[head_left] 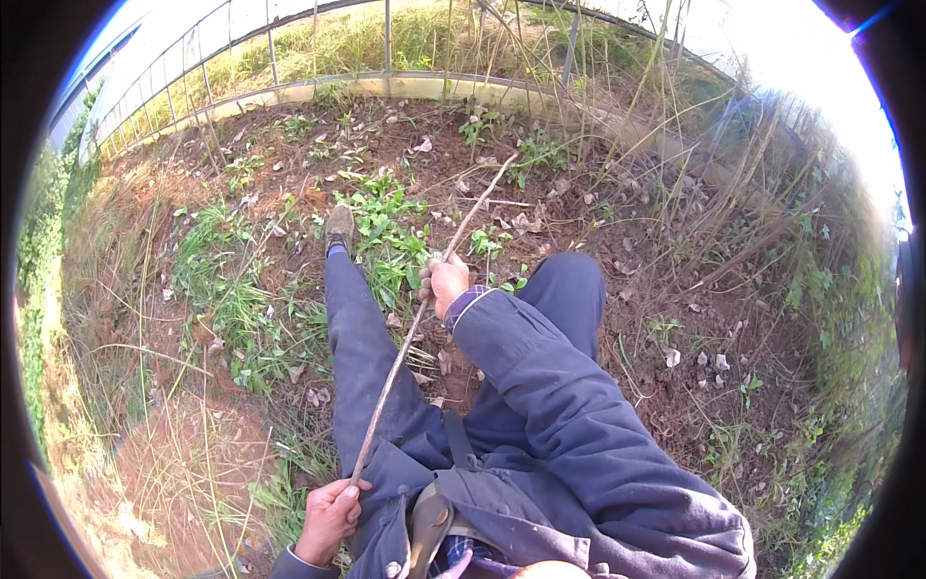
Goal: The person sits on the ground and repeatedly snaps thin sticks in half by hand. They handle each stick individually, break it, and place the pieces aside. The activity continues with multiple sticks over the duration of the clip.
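A long, slightly bent wooden stick [394, 376] slants from beside my left hip out past my knees, its thin far end over the soil. My right hand [445, 284] is wrapped around it near the middle, between my legs. Lower down, my left hand [329, 517] grips the near end beside my left thigh. Beneath the stick are brown soil, low green weeds [383, 217] and dry leaves [524, 223]. My left leg [358, 326] reaches forward, ending in a brown shoe [340, 226]. The right knee [568, 286] is bent.
A low pale wall [369, 85] topped by a metal fence [388, 36] curves across the far side. Tall dry stalks [723, 195] crowd the right. Grass clumps [224, 268] grow to the left, with a dry straw patch [192, 478] nearer me.
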Motion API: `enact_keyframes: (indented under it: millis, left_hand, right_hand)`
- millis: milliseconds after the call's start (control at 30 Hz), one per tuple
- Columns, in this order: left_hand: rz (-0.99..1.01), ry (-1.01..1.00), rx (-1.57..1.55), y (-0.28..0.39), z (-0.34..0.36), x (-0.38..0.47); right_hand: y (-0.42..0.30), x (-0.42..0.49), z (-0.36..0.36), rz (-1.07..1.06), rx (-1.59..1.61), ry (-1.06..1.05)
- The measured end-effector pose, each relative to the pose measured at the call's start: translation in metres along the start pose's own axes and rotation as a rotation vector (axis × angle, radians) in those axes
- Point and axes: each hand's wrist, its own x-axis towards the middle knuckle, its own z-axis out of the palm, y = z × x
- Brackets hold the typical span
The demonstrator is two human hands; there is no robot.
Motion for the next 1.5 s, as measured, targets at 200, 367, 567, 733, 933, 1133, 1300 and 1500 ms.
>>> enact_keyframes:
  millis: [200, 367, 567, 733, 933, 1133, 1300, 1500]
  left_hand:
    - [-0.068, 0.021, -0.038, 0.0, -0.004, -0.005]
    - [-0.092, 0.022, -0.054, -0.003, -0.004, 0.0]
    - [-0.055, -0.028, -0.048, -0.002, -0.003, 0.003]
    - [-0.047, -0.035, -0.043, -0.001, -0.002, -0.001]
    - [-0.026, -0.036, -0.016, -0.003, 0.001, -0.004]
    - [0.025, -0.084, 0.002, -0.007, -0.002, 0.0]
    - [0.057, -0.113, 0.005, -0.006, -0.003, 0.006]
    - [0.093, -0.19, 0.016, 0.004, -0.002, 0.018]
  right_hand:
    - [0.035, 0.01, 0.005, 0.1, -0.066, 0.031]
    - [0.027, 0.012, 0.009, 0.057, -0.009, -0.034]
    - [0.008, 0.002, 0.014, -0.002, 0.001, -0.034]
    - [-0.005, -0.007, 0.015, -0.011, 0.067, -0.05]
    - [-0.022, -0.023, 0.015, -0.106, 0.038, -0.087]
    - [-0.046, -0.04, 0.015, -0.174, 0.069, -0.103]
    - [-0.062, -0.046, 0.009, -0.225, 0.116, -0.114]
    - [-0.076, -0.045, 0.002, -0.3, 0.155, -0.056]
